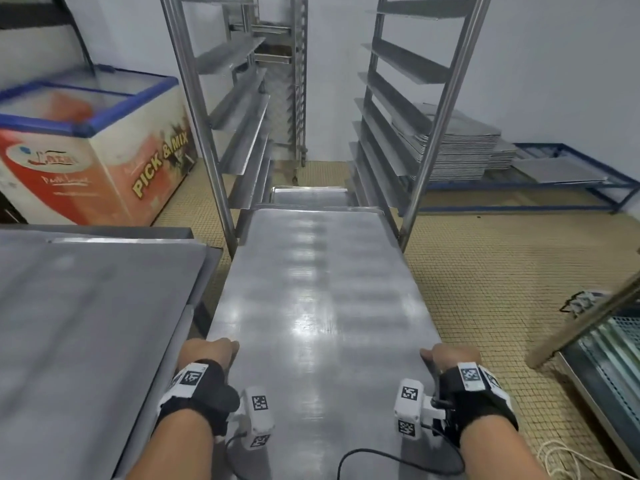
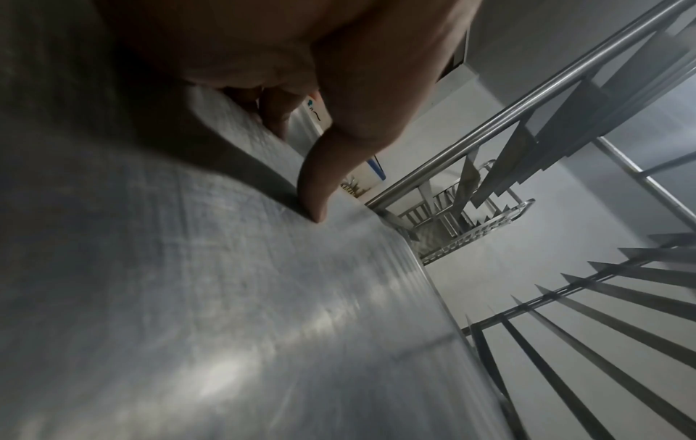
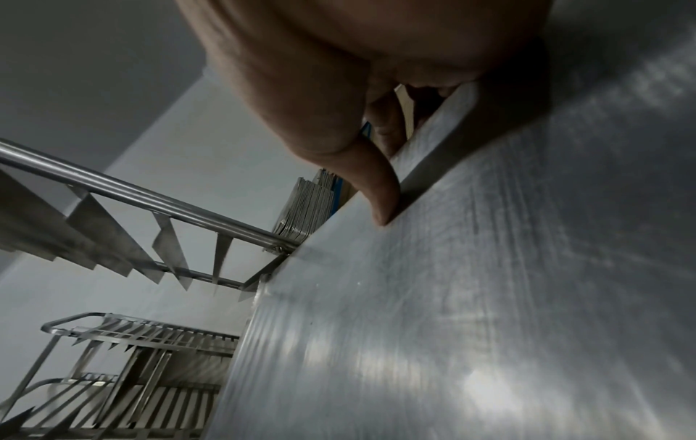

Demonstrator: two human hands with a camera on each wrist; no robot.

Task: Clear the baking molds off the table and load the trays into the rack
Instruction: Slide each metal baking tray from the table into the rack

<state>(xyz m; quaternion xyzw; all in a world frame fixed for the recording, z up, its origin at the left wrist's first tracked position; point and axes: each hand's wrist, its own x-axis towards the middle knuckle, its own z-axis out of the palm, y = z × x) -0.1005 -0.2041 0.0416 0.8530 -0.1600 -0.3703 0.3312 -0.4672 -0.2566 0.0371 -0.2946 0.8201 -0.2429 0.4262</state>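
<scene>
I hold a long flat metal tray [image 1: 318, 289] level in front of me, its far end between the uprights of the steel rack [image 1: 207, 140]. My left hand [image 1: 211, 351] grips the tray's left edge near me, thumb on top [image 2: 316, 205] and fingers curled under. My right hand [image 1: 450, 355] grips the right edge the same way, thumb pressed on the rim [image 3: 384, 208]. The tray [image 2: 226, 297] [image 3: 489, 297] is bare. Another tray [image 1: 308, 195] lies on a lower rack level beyond it. No molds are in view.
A steel table [image 1: 86, 306] stands at my left with a tray on it. A chest freezer [image 1: 86, 143] is at the back left. Stacked trays [image 1: 460, 147] sit on a blue frame at the right. A second rack [image 1: 284, 81] stands behind. Tiled floor lies to the right.
</scene>
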